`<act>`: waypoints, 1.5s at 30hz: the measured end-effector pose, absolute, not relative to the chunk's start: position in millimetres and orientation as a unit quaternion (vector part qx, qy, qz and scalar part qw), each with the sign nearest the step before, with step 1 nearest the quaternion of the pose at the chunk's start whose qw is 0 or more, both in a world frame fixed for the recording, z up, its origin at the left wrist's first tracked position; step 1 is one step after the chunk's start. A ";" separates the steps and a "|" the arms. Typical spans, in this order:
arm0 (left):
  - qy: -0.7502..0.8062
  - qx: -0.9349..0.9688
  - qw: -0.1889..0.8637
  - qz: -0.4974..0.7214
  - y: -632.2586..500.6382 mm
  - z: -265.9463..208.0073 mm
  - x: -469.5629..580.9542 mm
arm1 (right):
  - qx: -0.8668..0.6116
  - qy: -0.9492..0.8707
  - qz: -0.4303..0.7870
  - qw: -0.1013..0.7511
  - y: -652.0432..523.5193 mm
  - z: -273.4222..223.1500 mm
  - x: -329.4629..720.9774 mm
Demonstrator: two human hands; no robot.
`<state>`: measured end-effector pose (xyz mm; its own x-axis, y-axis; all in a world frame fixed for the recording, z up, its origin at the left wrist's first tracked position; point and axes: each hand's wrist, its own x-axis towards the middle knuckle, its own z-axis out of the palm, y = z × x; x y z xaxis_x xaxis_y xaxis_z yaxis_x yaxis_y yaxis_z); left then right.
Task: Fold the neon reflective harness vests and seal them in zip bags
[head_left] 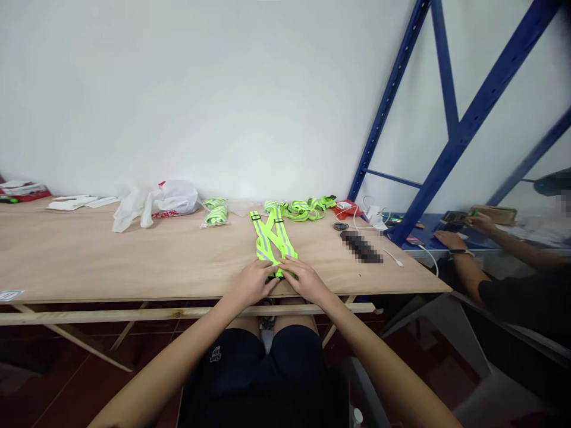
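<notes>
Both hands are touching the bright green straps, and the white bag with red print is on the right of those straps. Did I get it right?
Not quite: the head view shows the white bag on the left of the green straps. The left hand and right hand are touching the straps.

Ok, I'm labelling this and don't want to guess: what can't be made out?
All in the head view:
Lower end of the green straps: partly covered by the left hand and right hand.
Dark object: pixelated.
Label: print too small; cut off by left edge.
White bag: plastic hides any contents.
</notes>
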<state>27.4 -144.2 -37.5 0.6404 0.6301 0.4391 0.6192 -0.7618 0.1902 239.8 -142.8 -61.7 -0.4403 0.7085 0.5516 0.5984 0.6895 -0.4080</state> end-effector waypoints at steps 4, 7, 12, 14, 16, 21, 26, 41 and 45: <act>0.365 0.897 0.025 0.248 -146.1 -44.9 24.1 | -0.388 -0.848 0.095 0.347 -144.3 -60.5 239.2; 0.364 0.896 0.036 0.249 -147.3 -48.9 24.1 | -0.391 -0.849 0.102 0.339 -148.1 -57.5 239.5; 0.370 0.896 0.033 0.242 -154.2 -47.6 24.7 | -0.393 -0.863 0.072 0.311 -162.1 -54.2 239.7; 0.372 0.896 0.028 0.242 -161.2 -48.6 23.8 | -0.387 -0.871 0.055 0.297 -170.7 -55.0 239.5; 0.374 0.895 0.016 0.244 -170.1 -51.1 22.4 | -0.378 -0.880 0.039 0.286 -179.8 -57.4 239.3; 0.366 0.897 -0.032 0.244 -187.8 -58.0 19.7 | -0.364 -0.884 -0.018 0.292 -196.5 -67.5 239.8; 0.360 0.893 -0.082 0.258 -188.3 -63.4 19.6 | -0.361 -0.869 -0.060 0.332 -201.1 -73.5 241.0; 0.393 0.882 -0.066 0.251 -192.5 -59.0 26.1 | -0.336 -0.877 -0.041 0.340 -194.8 -67.4 244.6; 0.407 0.887 -0.048 0.214 -191.2 -51.4 27.4 | -0.336 -0.875 -0.034 0.347 -194.5 -65.4 245.7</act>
<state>27.4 -191.2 -51.4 0.5767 0.7018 0.4182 0.7429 -0.6634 0.0888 245.7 -194.5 -65.4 -0.5335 0.5647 0.6297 0.6120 0.7716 -0.1735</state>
